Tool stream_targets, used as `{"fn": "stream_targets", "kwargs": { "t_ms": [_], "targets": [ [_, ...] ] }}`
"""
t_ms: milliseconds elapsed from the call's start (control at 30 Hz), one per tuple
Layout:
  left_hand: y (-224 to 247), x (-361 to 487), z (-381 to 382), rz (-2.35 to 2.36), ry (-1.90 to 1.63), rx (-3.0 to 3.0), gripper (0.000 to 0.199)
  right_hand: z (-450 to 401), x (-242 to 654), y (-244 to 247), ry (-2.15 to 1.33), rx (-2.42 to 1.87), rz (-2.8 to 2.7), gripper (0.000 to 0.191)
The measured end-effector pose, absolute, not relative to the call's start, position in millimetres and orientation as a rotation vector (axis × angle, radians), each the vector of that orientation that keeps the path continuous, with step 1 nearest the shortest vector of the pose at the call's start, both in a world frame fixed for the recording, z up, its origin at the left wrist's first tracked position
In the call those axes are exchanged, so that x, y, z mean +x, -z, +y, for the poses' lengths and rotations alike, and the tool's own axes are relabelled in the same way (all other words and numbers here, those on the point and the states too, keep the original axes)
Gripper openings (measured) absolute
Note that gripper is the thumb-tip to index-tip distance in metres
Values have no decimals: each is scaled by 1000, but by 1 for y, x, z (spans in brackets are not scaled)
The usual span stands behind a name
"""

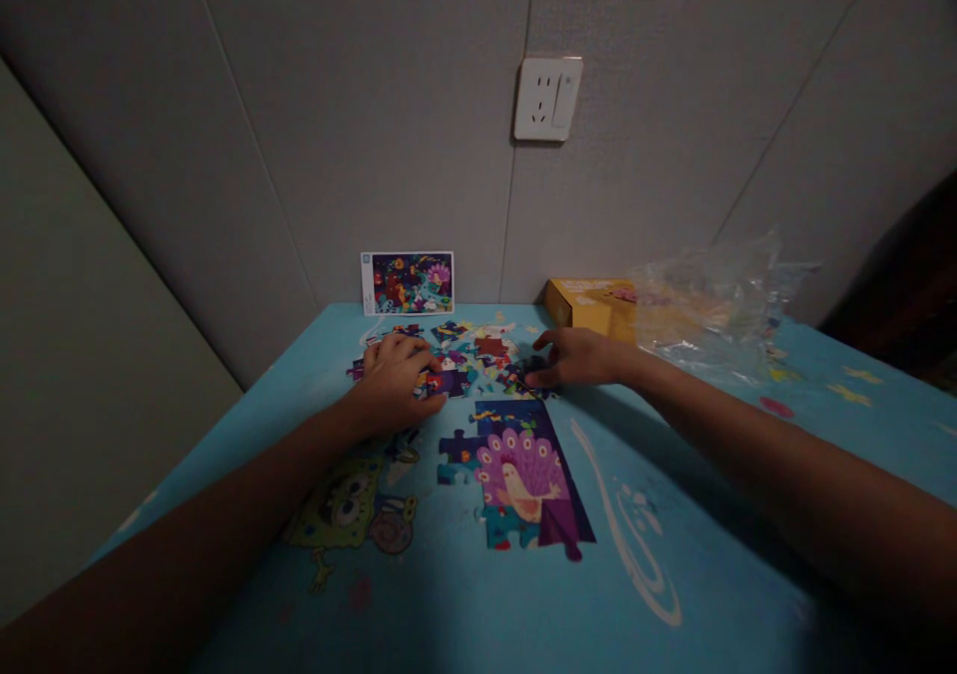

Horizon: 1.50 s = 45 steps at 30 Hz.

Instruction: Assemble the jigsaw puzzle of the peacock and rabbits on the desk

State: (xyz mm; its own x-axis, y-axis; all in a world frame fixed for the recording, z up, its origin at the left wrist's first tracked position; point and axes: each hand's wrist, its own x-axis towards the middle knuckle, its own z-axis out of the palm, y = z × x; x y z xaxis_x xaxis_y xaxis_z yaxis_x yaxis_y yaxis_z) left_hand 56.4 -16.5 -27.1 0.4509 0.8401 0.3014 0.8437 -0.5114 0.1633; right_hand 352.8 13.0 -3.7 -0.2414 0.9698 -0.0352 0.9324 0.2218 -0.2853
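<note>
Loose jigsaw puzzle pieces (pixel 489 348) lie in a colourful heap towards the back of the table. My left hand (pixel 396 380) rests palm down over the heap's left side, fingers spread and slightly bent. At the heap's right edge is my right hand (pixel 579 357), its thumb and forefinger apart beside some dark pieces; its other fingers are partly hidden. Nearer to me, between both forearms, lies a joined puzzle section (pixel 523 485) showing a purple peacock, with knobbed edges on its left and bottom.
A picture card (pixel 411 283) leans against the wall at the back. To the right, a yellow box (pixel 590 300) stands behind a clear plastic bag (pixel 707 305). The blue tablecloth (pixel 419 604) carries cartoon prints. A socket (pixel 548 99) is on the wall.
</note>
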Motion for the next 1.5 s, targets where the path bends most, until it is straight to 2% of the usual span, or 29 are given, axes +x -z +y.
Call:
{"fn": "stream_targets", "kwargs": {
  "t_ms": [100, 233, 367, 467, 600, 733, 800, 933, 1033, 1300, 1500],
  "targets": [
    [27, 57, -16, -1558, 535, -2669, 35, 11, 360, 6, -399, -1796, -2395, 62],
    [28, 57, -15, -1551, 519, -2673, 34, 12, 361, 7, -579, -1772, -2328, 43],
    [31, 56, -14, -1498, 544, -2650, 32, 15, 357, 8, -611, -1757, -2124, 28],
    [32, 55, -13, -1494, 535, -2643, 32, 17, 351, 16, -833, -1610, -1840, 20],
    [31, 57, -15, -1474, 581, -2664, 42, 12, 337, 24, -1146, -1271, -1412, 27],
    [26, 64, -21, -1375, 859, -2761, 65, -5, 315, 22, -1223, -1063, -1299, 37],
    [24, 69, -25, -1336, 1024, -2852, 68, -15, 304, 21, -1259, -1025, -1291, 41],
    [27, 78, -31, -1400, 1288, -2999, 49, -29, 290, 27, -1311, -967, -1446, 43],
    [27, 81, -32, -1539, 1344, -2944, 37, -30, 292, 33, -1189, -1003, -1566, 46],
    [13, 81, -37, -1921, 1542, -2993, 38, -29, 301, 23, -894, -1083, -1368, 59],
    [21, 80, -36, -1709, 1529, -2986, 37, -32, 299, 28, -1051, -1017, -1544, 58]
  ]
}}
